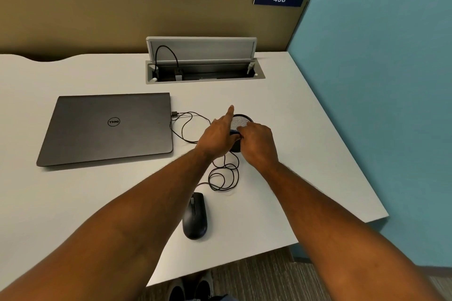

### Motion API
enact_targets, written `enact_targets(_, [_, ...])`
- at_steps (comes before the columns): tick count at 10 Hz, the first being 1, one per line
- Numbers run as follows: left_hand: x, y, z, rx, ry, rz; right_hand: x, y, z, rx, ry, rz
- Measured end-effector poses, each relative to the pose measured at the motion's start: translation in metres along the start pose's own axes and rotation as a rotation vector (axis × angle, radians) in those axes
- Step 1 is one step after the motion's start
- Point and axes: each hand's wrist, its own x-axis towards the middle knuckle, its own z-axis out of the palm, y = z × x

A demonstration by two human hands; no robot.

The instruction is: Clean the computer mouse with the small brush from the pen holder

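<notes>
Two bare hands meet over the round black mesh pen holder [241, 121] at the middle of your white desk [305, 129]. Your left hand [219, 133] lies against the holder's near side with its index finger stretched straight across the rim; whether the other fingers clasp the holder cannot be told. Your right hand [258, 140] has its fingers curled down at a small dark blue object [234, 132] beside the rim, and whether they pinch it is hidden. The black corded computer mouse [195, 215] sits untouched on the desk nearer you, between your forearms, its thin black cable [223, 178] coiling toward a closed grey laptop [107, 128] at left.
</notes>
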Motion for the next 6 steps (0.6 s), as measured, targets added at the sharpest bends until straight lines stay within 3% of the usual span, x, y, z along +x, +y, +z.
enact_targets(4, [-0.022,0.0,-0.024,0.086,0.05,-0.004,-0.003,-0.004,-0.002,0.162,0.001,0.033])
enact_targets(6, [-0.041,-0.013,-0.054,0.172,0.266,-0.043,0.002,-0.03,-0.008,0.105,0.047,-0.089])
